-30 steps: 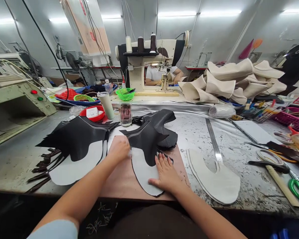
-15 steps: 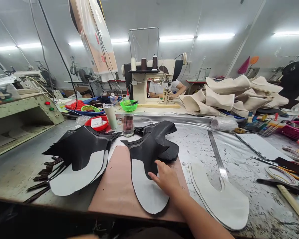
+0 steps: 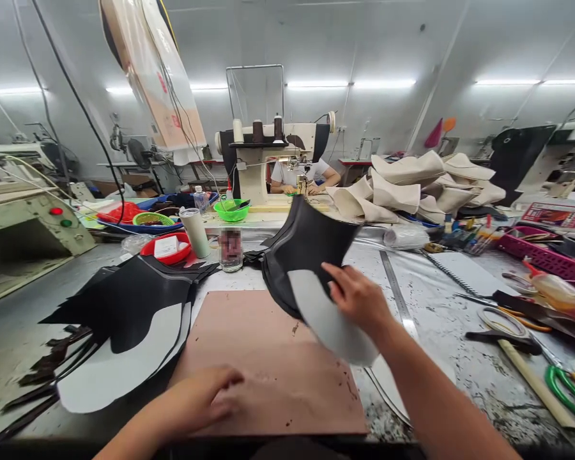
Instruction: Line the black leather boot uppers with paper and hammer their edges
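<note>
While the left hand is over the near left part of the pink board, its fingers are loosely bent, the thumb apart and nothing between them; whether it touches the board I cannot tell. Just right of the board, partly hidden by the right forearm, lie white pieces; well to its right are green-handled scissors and a hammer. Along its left edge sits a stack of black and white pieces, dark strips trailing from the outer side. Above the board's far right corner, the right hand holds a black-and-white piece at a tilt, the white end blurred and pointing near right. This hand's fingers are bent onto the piece; I cannot see whether anything grips from underneath. A steel ruler lies to the right of the board. Past its far edge stand a glass jar and a pale tumbler, with a red bowl alongside. Farther behind the board come a green bowl, a heap of cream pieces and a sewing machine, with a seated person beyond.
</note>
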`<act>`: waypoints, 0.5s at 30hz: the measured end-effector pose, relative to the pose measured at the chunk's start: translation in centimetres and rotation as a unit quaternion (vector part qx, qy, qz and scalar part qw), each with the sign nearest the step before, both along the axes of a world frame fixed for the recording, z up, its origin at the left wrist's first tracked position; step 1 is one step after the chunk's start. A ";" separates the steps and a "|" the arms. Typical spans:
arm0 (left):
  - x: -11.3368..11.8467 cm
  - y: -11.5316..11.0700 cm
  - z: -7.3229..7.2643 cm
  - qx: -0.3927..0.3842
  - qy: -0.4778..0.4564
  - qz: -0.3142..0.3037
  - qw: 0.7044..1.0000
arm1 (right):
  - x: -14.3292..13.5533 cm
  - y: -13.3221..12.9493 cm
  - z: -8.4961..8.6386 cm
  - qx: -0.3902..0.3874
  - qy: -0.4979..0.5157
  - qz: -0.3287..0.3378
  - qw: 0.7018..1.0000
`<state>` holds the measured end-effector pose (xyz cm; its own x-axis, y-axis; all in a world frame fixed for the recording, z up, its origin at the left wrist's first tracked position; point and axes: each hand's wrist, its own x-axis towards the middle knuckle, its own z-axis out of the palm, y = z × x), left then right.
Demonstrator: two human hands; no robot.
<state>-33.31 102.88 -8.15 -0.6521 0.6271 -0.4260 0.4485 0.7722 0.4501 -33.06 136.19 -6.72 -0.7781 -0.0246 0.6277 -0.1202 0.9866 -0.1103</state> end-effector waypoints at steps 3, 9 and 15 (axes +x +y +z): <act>-5.0 5.3 0.4 0.071 0.081 -0.037 0.994 | -0.8 8.1 0.0 0.031 0.014 -0.082 0.996; -10.8 15.5 -3.2 0.071 0.228 -0.099 0.966 | -2.1 21.0 -6.4 0.086 -0.094 -0.207 0.970; -12.3 19.5 -6.0 0.002 0.217 -0.148 0.965 | -1.0 23.4 -13.7 0.040 -0.199 -0.289 0.936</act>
<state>-45.58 122.34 -14.11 -0.5602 0.8145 -0.1507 0.7963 0.5797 0.1729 -34.06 159.60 -20.37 -0.8481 0.4375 0.2990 0.4703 0.8814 0.0443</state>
